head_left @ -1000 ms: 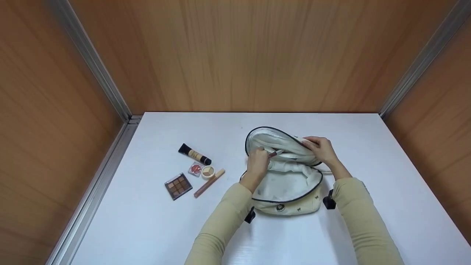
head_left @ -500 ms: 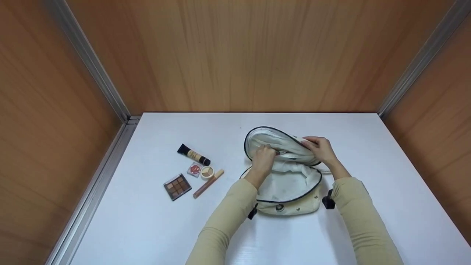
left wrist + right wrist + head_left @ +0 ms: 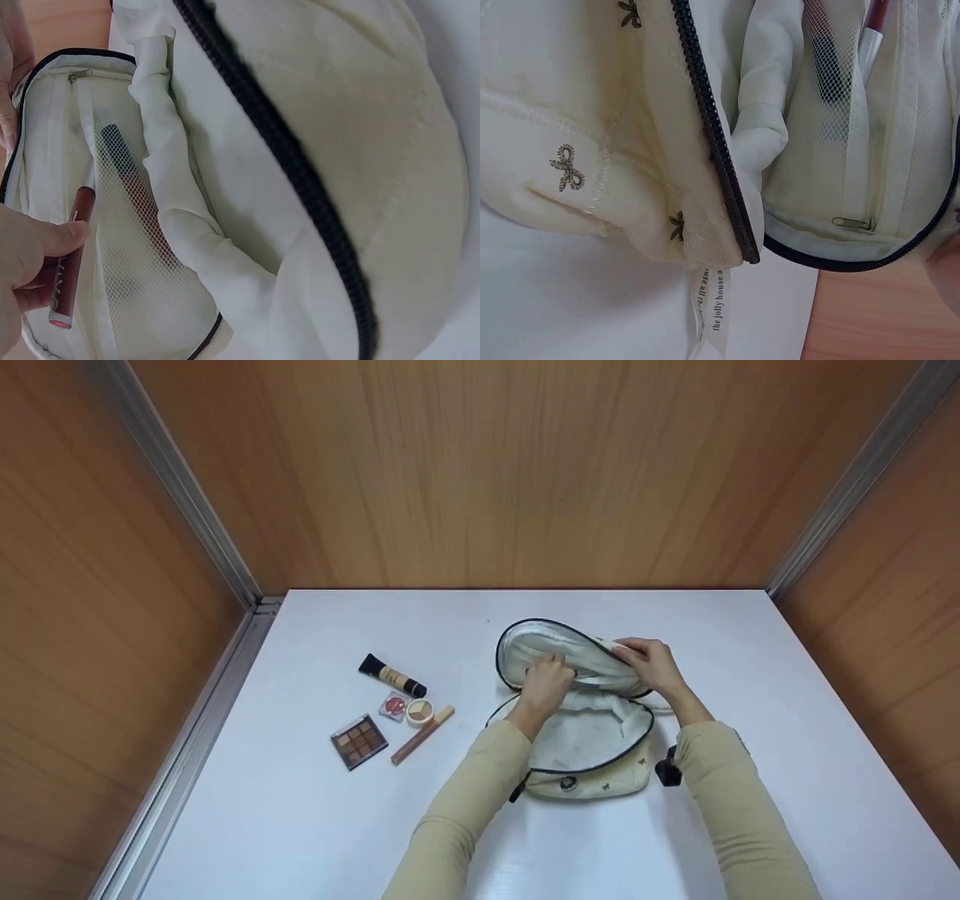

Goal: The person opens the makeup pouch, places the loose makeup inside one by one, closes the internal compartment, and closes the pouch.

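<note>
A cream cosmetic bag (image 3: 615, 785) with black zipper edging lies unzipped, its lid (image 3: 536, 639) raised at the back. My left hand (image 3: 547, 686) pinches a dark red lip gloss tube (image 3: 69, 262), whose silver cap (image 3: 868, 51) enters the top of the lid's mesh pocket (image 3: 124, 304). Behind the mesh sits another reddish tube with a black cap (image 3: 120, 146). My right hand (image 3: 654, 666) grips the lid's right edge, thumb in front. The head view hides the held tube behind the left hand.
Left of the bag on the white table (image 3: 262, 825) lie a black-and-beige squeeze tube (image 3: 392, 675), a small red compact (image 3: 393, 706), a round tricolour pan (image 3: 419, 712), a slim pinkish-brown tube (image 3: 422, 735) and an eyeshadow palette (image 3: 359, 742). Wooden panels (image 3: 480, 472) surround the table.
My left hand has moved right and slightly up along the lid with the lip gloss, whose visible end has gone behind the fingers. The right hand keeps its grip on the lid.
</note>
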Tool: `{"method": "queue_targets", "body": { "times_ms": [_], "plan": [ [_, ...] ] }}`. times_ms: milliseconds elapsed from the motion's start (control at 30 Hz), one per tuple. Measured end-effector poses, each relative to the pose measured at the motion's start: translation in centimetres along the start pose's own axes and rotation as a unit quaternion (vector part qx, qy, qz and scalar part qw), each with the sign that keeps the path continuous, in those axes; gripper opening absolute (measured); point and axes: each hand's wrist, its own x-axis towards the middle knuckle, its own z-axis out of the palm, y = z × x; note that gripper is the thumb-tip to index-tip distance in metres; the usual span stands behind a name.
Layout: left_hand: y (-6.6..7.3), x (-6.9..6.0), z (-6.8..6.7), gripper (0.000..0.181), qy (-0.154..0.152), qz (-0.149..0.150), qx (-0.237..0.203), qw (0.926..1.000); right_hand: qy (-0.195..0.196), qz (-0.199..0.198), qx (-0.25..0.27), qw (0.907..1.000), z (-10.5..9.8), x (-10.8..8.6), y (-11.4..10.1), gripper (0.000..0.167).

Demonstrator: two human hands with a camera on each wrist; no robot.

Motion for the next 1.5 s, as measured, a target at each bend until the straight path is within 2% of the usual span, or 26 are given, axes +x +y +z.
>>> {"method": "queue_targets", "body": {
  "times_ms": [100,400,567,667,800,867,1100,1267,1500],
  "plan": [
    [0.2,0.1,0.2,0.019,0.005,0.011,0.011,0.9999,0.003,0.001,0.011,0.9999,-0.1,-0.2,-0.8,0.026],
    [0.5,0.4,0.8,0.022,-0.014,0.059,0.025,0.9978,0.01,-0.002,-0.021,0.9997,0.1,0.7,2.1,0.033],
    [0.5,0.7,0.7,0.024,-0.021,0.085,0.033,0.9956,0.017,0.004,-0.014,0.9998,0.2,0.5,2.0,0.032],
    [0.7,0.9,0.7,0.024,-0.022,0.093,0.03,0.995,0.019,0.001,-0.009,0.9998,0.0,0.2,1.2,0.029],
    [0.8,1.2,0.7,0.025,-0.015,0.098,0.031,0.9946,0.018,-0.008,-0.008,0.9998,-0.2,-0.2,-0.3,0.026],
    [0.8,1.2,0.7,0.025,-0.01,0.099,0.03,0.9946,0.016,-0.005,-0.014,0.9998,-0.3,-0.3,-0.4,0.026],
    [1.4,1.3,0.9,0.023,0.014,0.101,0.039,0.994,0.015,-0.002,-0.013,0.9998,-0.4,0.4,1.7,0.029],
    [1.7,1.2,1.2,0.023,0.007,0.097,0.025,0.995,0.02,-0.008,-0.004,0.9998,-0.5,0.3,1.6,0.027],
    [1.1,1.0,1.5,0.021,-0.012,0.08,0.004,0.9967,0.029,-0.01,0.015,0.9994,-0.2,-0.3,-1.8,0.023]
  ]
}}
